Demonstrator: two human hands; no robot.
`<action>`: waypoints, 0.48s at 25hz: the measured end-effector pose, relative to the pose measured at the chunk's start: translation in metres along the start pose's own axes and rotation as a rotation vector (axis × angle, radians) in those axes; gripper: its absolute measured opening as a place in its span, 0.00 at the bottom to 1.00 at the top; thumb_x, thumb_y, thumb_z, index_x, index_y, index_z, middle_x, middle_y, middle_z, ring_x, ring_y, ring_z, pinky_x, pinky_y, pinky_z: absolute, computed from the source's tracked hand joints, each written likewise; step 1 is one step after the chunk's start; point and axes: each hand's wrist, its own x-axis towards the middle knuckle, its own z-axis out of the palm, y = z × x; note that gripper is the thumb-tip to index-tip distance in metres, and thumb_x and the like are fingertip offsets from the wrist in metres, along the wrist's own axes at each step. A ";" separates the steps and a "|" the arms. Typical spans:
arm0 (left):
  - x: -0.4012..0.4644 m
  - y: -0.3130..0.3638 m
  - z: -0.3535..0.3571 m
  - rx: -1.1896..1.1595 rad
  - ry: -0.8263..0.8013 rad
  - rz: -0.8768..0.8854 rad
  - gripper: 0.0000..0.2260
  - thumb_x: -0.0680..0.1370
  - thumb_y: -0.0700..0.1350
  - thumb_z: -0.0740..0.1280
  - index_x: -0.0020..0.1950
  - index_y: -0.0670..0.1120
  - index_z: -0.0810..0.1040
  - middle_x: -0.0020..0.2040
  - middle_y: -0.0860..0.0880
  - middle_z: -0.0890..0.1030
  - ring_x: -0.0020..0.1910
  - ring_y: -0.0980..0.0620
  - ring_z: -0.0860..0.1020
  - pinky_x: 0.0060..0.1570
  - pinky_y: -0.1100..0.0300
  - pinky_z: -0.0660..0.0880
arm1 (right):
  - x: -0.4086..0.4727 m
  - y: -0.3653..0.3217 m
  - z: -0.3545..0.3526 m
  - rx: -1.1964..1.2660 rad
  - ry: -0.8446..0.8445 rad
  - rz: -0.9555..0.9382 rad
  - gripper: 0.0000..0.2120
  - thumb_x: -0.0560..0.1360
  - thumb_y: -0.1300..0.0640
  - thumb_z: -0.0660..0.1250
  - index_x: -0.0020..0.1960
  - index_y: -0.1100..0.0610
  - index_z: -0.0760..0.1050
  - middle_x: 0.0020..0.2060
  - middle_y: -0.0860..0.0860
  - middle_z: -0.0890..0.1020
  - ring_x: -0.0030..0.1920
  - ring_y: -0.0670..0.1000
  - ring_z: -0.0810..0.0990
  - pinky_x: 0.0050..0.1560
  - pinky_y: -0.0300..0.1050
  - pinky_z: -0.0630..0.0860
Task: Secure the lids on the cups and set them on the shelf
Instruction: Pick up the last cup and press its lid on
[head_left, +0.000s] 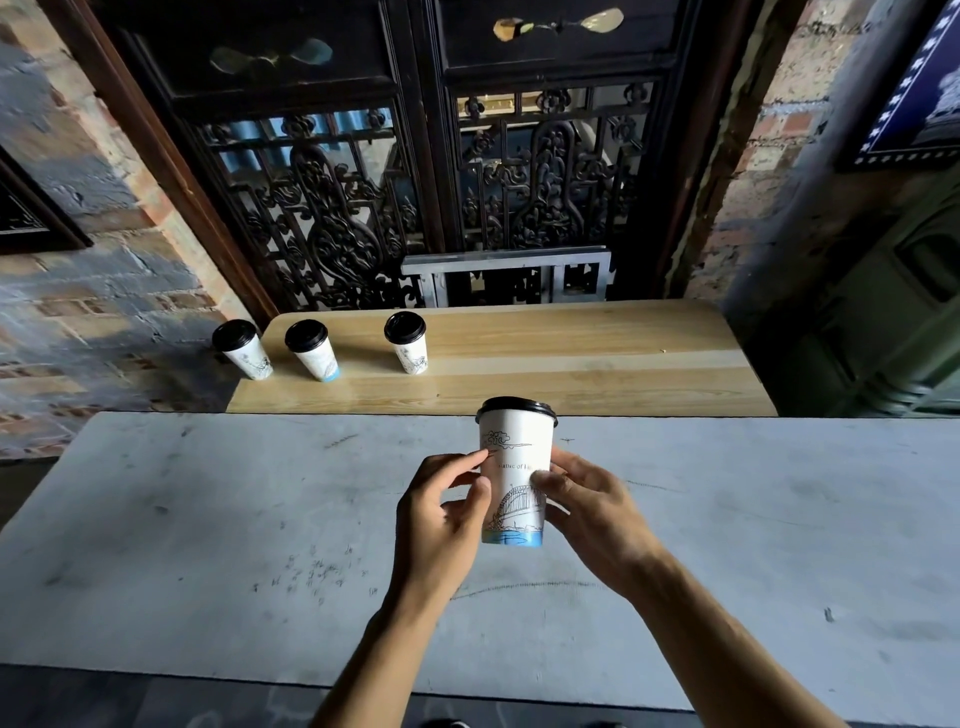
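Fingers (480, 457) of both hands grasping lidded cup (514, 467) above grey table (208, 519); wooden shelf (571, 358) behind.

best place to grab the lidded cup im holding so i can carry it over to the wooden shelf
Grip the cup around its upper wall, just below the black lid, coming in from the side with the right hand. It tapers toward the base, so a high grip wedges, and the lid stays untouched.

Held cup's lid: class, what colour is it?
Black lid, seen best in the head view.
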 end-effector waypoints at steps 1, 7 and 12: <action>-0.001 0.002 0.001 -0.015 -0.002 -0.005 0.15 0.78 0.37 0.72 0.55 0.58 0.82 0.56 0.51 0.83 0.53 0.60 0.82 0.45 0.70 0.78 | 0.000 0.000 0.000 0.005 -0.005 -0.004 0.22 0.75 0.62 0.70 0.68 0.63 0.78 0.63 0.64 0.83 0.61 0.60 0.84 0.60 0.51 0.81; -0.002 0.001 0.004 -0.034 -0.027 -0.016 0.13 0.77 0.44 0.74 0.60 0.57 0.81 0.59 0.50 0.83 0.57 0.56 0.83 0.47 0.65 0.82 | 0.001 0.003 -0.007 0.042 0.061 0.081 0.18 0.82 0.61 0.60 0.69 0.55 0.78 0.62 0.68 0.82 0.56 0.67 0.83 0.62 0.65 0.77; -0.001 -0.004 0.001 0.096 -0.010 0.126 0.15 0.80 0.35 0.68 0.60 0.53 0.84 0.57 0.51 0.80 0.57 0.51 0.81 0.45 0.61 0.82 | 0.003 0.003 -0.011 0.013 0.078 0.097 0.21 0.81 0.66 0.61 0.71 0.52 0.75 0.60 0.59 0.86 0.55 0.60 0.84 0.54 0.57 0.80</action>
